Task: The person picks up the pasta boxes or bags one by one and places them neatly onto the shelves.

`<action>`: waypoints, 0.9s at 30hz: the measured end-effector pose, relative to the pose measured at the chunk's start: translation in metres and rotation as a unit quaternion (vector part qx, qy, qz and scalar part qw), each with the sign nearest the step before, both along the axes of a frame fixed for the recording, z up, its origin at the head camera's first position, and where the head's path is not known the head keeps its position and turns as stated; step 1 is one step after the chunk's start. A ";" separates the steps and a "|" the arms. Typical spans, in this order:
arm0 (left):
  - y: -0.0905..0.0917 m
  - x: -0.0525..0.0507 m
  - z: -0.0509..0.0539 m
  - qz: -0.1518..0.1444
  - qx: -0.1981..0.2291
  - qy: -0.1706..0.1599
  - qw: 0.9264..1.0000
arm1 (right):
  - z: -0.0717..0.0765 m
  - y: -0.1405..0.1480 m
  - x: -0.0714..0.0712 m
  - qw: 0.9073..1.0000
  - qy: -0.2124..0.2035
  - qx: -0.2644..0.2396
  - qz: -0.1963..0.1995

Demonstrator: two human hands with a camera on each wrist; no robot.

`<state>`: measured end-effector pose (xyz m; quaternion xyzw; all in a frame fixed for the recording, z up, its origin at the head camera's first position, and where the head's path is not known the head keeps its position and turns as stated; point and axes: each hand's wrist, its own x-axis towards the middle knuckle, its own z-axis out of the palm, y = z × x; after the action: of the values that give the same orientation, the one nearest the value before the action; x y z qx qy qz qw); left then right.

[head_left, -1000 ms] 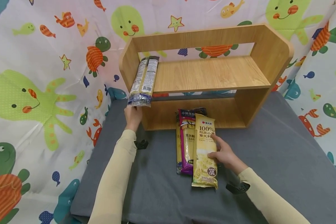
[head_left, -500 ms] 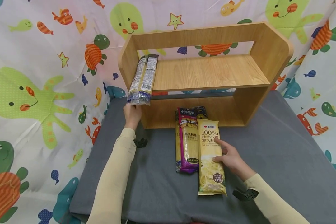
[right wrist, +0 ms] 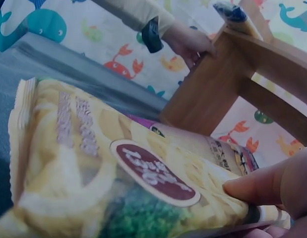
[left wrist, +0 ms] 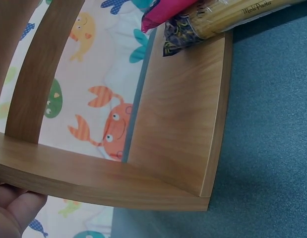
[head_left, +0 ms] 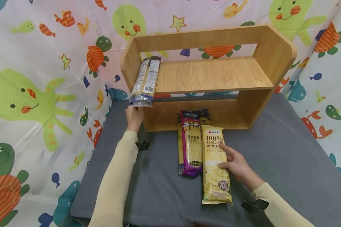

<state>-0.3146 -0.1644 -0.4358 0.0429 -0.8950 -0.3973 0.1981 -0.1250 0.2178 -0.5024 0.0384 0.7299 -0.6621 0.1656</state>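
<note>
My right hand [head_left: 238, 165] grips a pale yellow pasta packet [head_left: 216, 176] by its right side, thumb on top. In the right wrist view that packet [right wrist: 59, 163] fills the foreground, and its lower end is raised. To its left lies a purple-edged pasta packet [head_left: 193, 145], overlapping other packets, one a dark-topped packet [head_left: 205, 117]. My left hand [head_left: 134, 118] holds the left side panel of the wooden shelf [head_left: 210, 75]; in the left wrist view its fingers [left wrist: 27, 208] meet the panel's edge. A clear pasta packet with blue end [head_left: 146, 80] lies on the upper tier above this hand.
The two-tier shelf stands on a grey cloth-covered table [head_left: 159, 195]. The packets' far ends reach into its lower tier [head_left: 227, 110]. Behind and at the sides hangs a white curtain [head_left: 82, 28] printed with sea animals.
My right hand has drawn the yellow pasta packet right and toward me, off the purple-edged one, uncovering more of it and of the dark-topped packet. My left hand stays on the shelf's side.
</note>
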 end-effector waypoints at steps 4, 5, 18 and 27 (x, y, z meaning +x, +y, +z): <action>0.000 0.000 0.000 -0.003 0.001 -0.001 1.000 | 0.007 0.003 0.005 1.000 -0.006 -0.019 0.015; 0.001 0.000 0.000 -0.004 0.002 -0.001 1.000 | 0.009 0.004 0.006 1.000 -0.009 -0.022 0.019; -0.001 0.001 0.000 -0.005 -0.005 0.005 1.000 | 0.064 -0.004 0.018 0.995 0.004 -0.064 0.078; -0.001 0.001 0.000 -0.011 -0.002 0.009 1.000 | 0.136 -0.014 0.014 0.986 0.016 -0.111 0.127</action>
<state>-0.3131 -0.1651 -0.4355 0.0287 -0.8943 -0.3983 0.2016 -0.1113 0.2034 -0.3668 -0.0837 0.6535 -0.7128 0.2405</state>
